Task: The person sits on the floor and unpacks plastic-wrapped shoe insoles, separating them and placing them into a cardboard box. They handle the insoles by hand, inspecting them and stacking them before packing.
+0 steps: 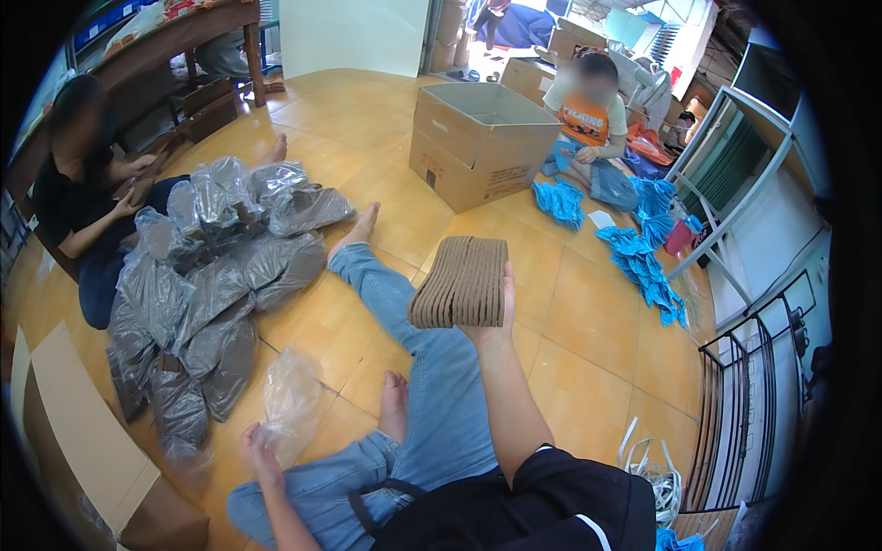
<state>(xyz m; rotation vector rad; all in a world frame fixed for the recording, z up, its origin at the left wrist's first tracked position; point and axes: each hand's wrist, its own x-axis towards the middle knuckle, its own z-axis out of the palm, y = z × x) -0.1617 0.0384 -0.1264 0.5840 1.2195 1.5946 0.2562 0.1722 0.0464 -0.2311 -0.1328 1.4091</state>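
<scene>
My right hand (501, 317) is closed around a thick stack of brown, felt-like flat pieces (457, 283), raised above my outstretched leg. Its fingers wrap the stack's right side and underside, partly hidden by it. Low on the left, my left hand (262, 457) pinches the edge of a clear plastic bag (290, 399), which hangs limp over the floor. Beyond that bag lies a big pile of filled plastic bags (220, 275), with brown-grey pieces showing through the film.
Left of the pile a person (73, 193) sits handling brown pieces. Ahead stands an open cardboard box (482, 151). Behind it another person (588, 119) sits near blue bundles (643, 266). An open carton (83, 432) is at lower left, a black metal rack (735, 413) at right.
</scene>
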